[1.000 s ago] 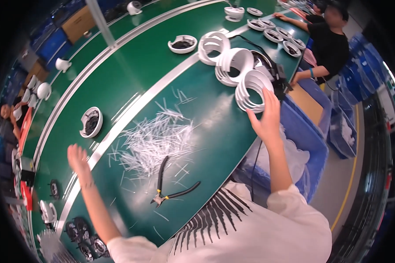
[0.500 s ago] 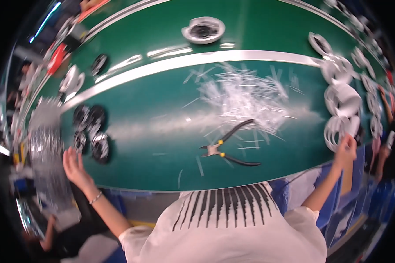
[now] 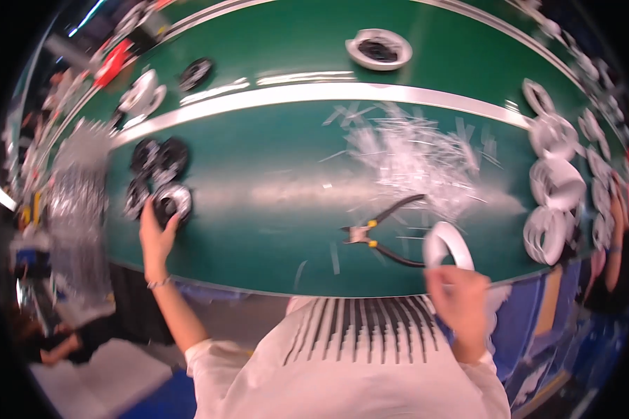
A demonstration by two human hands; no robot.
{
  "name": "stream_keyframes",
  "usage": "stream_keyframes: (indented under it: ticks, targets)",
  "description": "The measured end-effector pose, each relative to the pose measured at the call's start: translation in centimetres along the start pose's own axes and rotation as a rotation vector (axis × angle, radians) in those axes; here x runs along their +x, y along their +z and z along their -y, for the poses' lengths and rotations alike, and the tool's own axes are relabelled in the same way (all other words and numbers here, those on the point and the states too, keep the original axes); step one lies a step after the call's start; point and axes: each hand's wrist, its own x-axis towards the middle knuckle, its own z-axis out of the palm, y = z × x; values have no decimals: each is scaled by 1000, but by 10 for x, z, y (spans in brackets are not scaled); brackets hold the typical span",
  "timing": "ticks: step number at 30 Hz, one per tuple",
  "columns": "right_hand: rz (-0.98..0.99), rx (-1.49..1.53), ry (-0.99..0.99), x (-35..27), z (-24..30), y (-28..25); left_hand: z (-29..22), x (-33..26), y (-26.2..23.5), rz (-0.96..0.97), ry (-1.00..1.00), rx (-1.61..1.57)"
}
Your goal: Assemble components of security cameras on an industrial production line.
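The green table (image 3: pixel 272 230) spreads ahead of both hands, with a pale strip running across it beyond them. Out past the right hand lies a loose heap of white offcuts (image 3: pixel 412 157), and further to that hand's right stands a row of white coils (image 3: pixel 555 185) along the table's edge. Just beyond the left hand sits a cluster of black rolls (image 3: pixel 157 164).

Between the hands, nearer the right one, black-handled pliers (image 3: pixel 381 234) lie untouched on the table.

The right hand (image 3: pixel 461 304) is closed around the lower edge of a white coil (image 3: pixel 446 248), holding it upright just over the near edge of the table. The left hand (image 3: pixel 157 234) reaches out to a black roll with a pale rim (image 3: pixel 171 202), fingers laid on it; whether it has been gripped cannot be told through the blur.

As a judgement, the work is mid-course: many coils already stand finished, while several rolls at the left remain.
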Motion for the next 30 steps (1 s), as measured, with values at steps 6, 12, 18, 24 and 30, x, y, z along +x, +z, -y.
stream_keyframes:
  ticks: [6,12,18,24,30]
  targets:
    - [133,74,-32,9,11,33,-5,-5,-3,-8,-17,-72]
    - [423,-3,-213,33,-11,-11,-11,29,-3,189,-499,-453]
    - [730,-122,-341,41,-32,-6,36,70,41,283,-135,-436]
    - [473,192,-301,48,-32,-9,-64,39,27,213,-217,-1149]
    - [-196,1096,-107,56,-14,21,-253,-20,67,345,-60,-1547]
